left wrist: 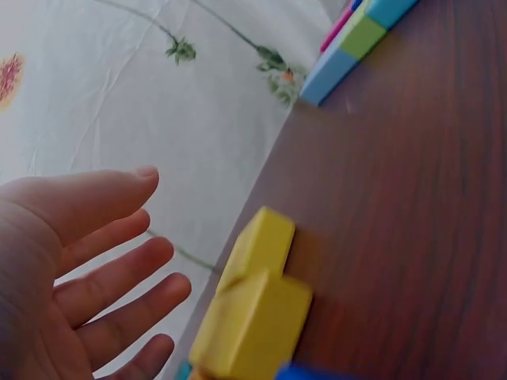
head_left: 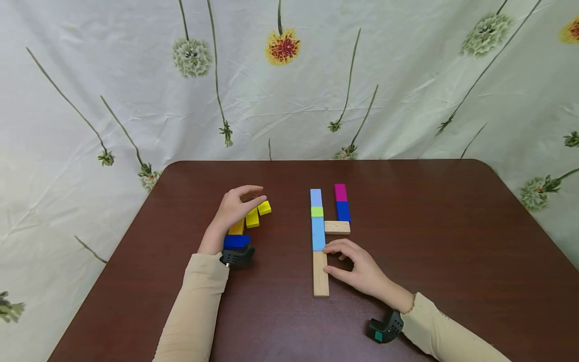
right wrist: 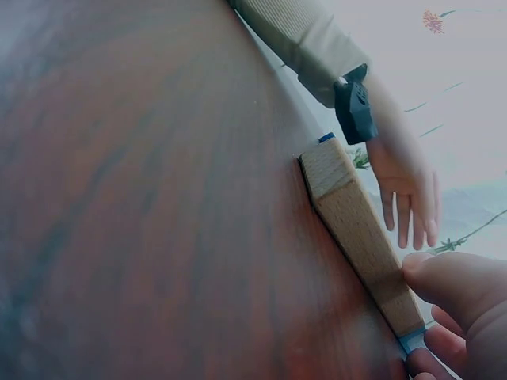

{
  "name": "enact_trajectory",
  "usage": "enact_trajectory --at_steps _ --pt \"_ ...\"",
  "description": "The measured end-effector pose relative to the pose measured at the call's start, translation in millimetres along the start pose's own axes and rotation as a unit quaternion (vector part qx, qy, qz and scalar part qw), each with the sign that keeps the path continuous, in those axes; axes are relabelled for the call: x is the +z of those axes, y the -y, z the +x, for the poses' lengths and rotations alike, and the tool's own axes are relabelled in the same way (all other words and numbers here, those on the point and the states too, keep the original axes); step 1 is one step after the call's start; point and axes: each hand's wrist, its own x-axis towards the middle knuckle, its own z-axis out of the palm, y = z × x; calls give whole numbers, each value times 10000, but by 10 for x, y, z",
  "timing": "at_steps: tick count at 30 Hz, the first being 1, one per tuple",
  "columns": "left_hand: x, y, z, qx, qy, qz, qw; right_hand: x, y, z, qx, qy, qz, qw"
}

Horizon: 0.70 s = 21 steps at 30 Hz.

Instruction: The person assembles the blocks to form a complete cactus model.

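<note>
The left hand (head_left: 232, 208) hung over the left part of the dark brown table (head_left: 429, 216), its fingers extended and its thumb set wide of them, with nothing in its grasp. Just beside it lay two yellow blocks, a nearer yellow block (head_left: 252, 218) and a farther yellow block (head_left: 264, 207). To their left, partly hidden by the hand, was an orange-yellow block (head_left: 236, 227), and at its near end a left blue block (head_left: 237, 242) lay crosswise.

The right hand (head_left: 359, 269) was at the right side of a straight row of blocks near the middle of the table. Its fingers were loosely bent, with a moderate gap between thumb and forefinger, and it held no block. The thumb met the side of the long wooden block (head_left: 320, 274), the nearest in the row; the forefinger tip was at the seam with the sky-blue block (head_left: 318, 234), though whether it pressed there could not be told. Farther along came a small green block (head_left: 317, 211) and, at the far end, a pale blue block (head_left: 315, 197).

A short wooden block (head_left: 337, 228) lay crosswise against the right side of the sky-blue block. From its far side ran a right blue block (head_left: 343, 211), then a magenta block (head_left: 341, 192) end to end. Beyond the table hung a white flowered cloth (head_left: 135, 60).
</note>
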Motion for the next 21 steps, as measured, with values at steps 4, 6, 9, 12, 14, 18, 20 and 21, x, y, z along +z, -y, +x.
enact_trajectory --at_steps 4,6,9,12,14,18,20,21 --pt "-76 73 -55 -108 -130 88 9998 0 -1 -2 39 21 -5 10000" --pt "-120 101 -77 -125 -280 34 9995 -1 -3 -2 43 18 -16 10000" --pt "-196 153 -108 -173 -480 -72 9987 1 -2 -2 38 13 -21 10000" --pt "-257 212 -130 -258 -531 -95 9982 3 -6 -4 24 4 -12 10000" --pt "-287 249 -146 -335 -531 -61 9980 5 -8 -6 5 6 -4 10000" --pt "-321 309 -189 -403 -497 31 9979 5 -7 -4 -30 10 -2 10000" --pt "-321 340 -215 -450 -472 80 9978 0 -6 -1 -32 12 -7 10000" --pt "-321 360 -229 -462 -457 97 9978 -4 -4 1 -30 10 -8 10000"
